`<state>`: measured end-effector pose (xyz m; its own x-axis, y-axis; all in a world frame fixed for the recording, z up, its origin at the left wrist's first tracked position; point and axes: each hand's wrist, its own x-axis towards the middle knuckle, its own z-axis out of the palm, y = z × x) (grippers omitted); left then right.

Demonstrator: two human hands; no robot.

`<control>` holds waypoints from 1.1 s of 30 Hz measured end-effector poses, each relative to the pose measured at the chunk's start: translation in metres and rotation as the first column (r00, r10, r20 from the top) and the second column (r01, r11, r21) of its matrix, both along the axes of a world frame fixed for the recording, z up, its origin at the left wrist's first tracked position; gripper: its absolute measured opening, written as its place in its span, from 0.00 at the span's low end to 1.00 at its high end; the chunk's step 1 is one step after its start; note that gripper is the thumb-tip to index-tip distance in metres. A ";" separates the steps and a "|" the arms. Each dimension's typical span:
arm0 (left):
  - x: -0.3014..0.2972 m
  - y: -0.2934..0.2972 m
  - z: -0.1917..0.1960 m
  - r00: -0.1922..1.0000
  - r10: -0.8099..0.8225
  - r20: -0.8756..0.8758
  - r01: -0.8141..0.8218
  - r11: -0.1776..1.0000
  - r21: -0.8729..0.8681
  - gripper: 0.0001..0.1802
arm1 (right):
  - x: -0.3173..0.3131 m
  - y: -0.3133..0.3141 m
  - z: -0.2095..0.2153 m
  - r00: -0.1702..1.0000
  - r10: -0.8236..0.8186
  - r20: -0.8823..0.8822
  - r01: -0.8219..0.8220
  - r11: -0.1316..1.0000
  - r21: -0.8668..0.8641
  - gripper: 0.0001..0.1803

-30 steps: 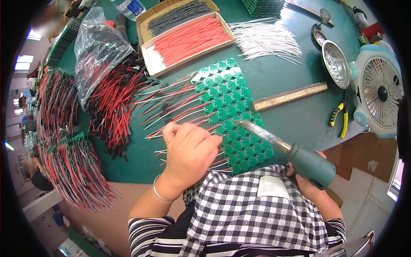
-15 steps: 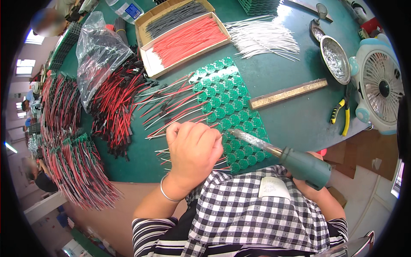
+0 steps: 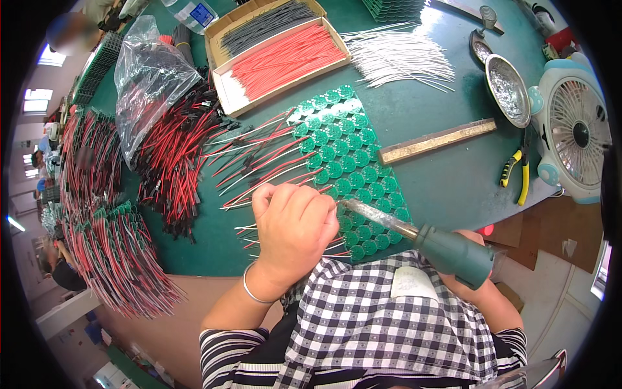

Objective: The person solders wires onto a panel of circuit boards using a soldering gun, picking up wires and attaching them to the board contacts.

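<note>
My right hand (image 3: 468, 286) is wrapped round the handle of a green soldering iron (image 3: 450, 254), which partly covers it. The iron's metal tip rests at the edge of a panel of round green circuit boards (image 3: 355, 152), close to the fingertips of my left hand (image 3: 297, 223). That left hand is closed in a pinch over the panel's left edge; what its fingers hold is hidden. Red, white and black wires (image 3: 259, 152) stick out leftward from the panel's left side, above and below the hand.
Cardboard boxes of red wires (image 3: 288, 58) and black wires (image 3: 269, 29) lie at the back, beside loose white wires (image 3: 402, 57). Bundled wires (image 3: 172, 155) lie left. Rightward are a wooden bar (image 3: 437, 141), a metal solder bowl (image 3: 506, 89), yellow-handled pliers (image 3: 524, 185) and a fan (image 3: 578, 133).
The soldering iron and my right hand have shifted slightly left and down, bringing the tip nearer my left fingertips. My left hand has hardly moved.
</note>
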<state>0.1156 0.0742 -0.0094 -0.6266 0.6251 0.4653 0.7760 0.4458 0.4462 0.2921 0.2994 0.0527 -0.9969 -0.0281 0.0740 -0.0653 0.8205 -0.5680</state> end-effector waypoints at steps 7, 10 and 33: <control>0.000 -0.008 0.001 0.999 0.034 0.009 -0.034 0.999 -0.016 0.11 | 0.019 0.007 -0.017 0.999 -0.043 -0.002 0.041 0.952 0.304 0.16; 0.003 -0.011 0.001 0.999 0.021 0.043 -0.020 1.000 -0.022 0.10 | 0.014 -0.006 -0.022 0.851 -0.494 0.177 0.501 0.663 -0.557 0.27; -0.058 -0.133 0.012 0.786 0.571 0.238 -0.456 0.795 -0.401 0.11 | 0.005 -0.011 -0.033 0.876 -0.482 0.035 0.336 0.555 -0.761 0.27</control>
<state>0.0574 -0.0591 0.0024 -0.9719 0.2351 0.0122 0.2202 0.8893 0.4009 0.2972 0.2881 0.0201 -0.8565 0.5150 0.0340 0.0213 0.1010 -0.9947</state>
